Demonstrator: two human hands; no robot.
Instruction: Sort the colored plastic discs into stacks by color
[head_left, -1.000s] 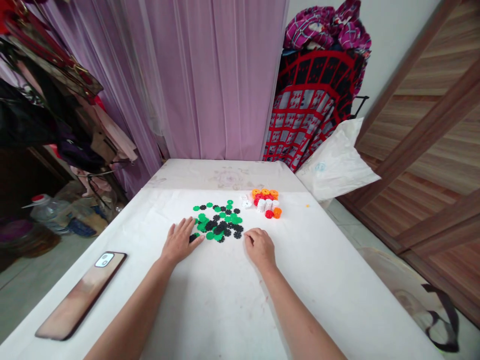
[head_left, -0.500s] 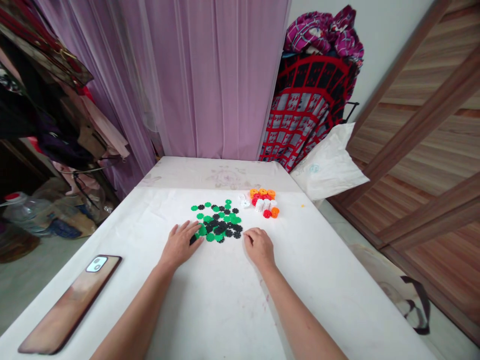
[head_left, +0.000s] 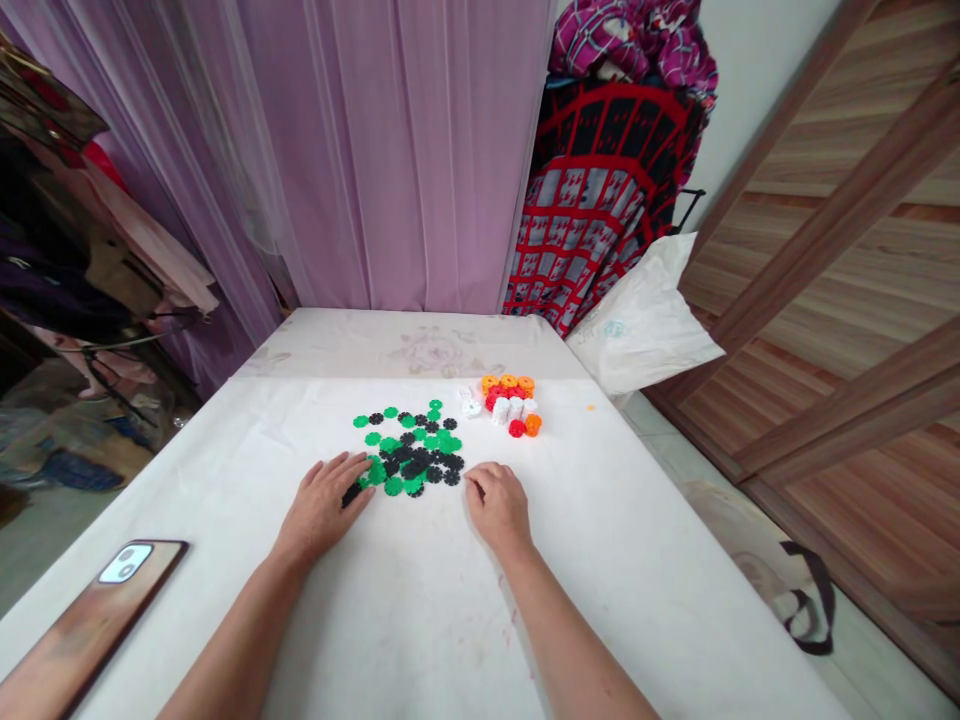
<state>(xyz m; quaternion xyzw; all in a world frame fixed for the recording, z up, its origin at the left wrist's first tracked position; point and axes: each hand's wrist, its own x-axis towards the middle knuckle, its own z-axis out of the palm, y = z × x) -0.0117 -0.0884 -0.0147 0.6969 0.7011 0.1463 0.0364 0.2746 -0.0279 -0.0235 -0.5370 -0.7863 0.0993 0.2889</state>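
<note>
Green and black notched plastic discs (head_left: 412, 468) lie in a loose, overlapping pile in the middle of the white-covered table. At the pile's left edge rests my left hand (head_left: 324, 503), palm down, fingers apart, its fingertips touching the nearest discs. My right hand (head_left: 500, 505) lies just right of the pile with fingers curled together; whatever they may hold is hidden. Behind it, orange discs (head_left: 508, 384) are stacked in a row, with red discs (head_left: 517, 428) and upright white stacks (head_left: 501, 411) in front. A few white discs (head_left: 470, 407) lie loose to the left of these stacks.
A phone (head_left: 86, 625) lies face down at the table's left edge. Beyond the table's right side stands a white bag (head_left: 637, 320). A purple curtain (head_left: 375, 150) hangs behind, and a wooden wardrobe (head_left: 840, 350) is on the right.
The view has turned slightly, so everything sits further left in the picture. Both hands keep nearly the same places beside the pile, and the discs look unmoved.
</note>
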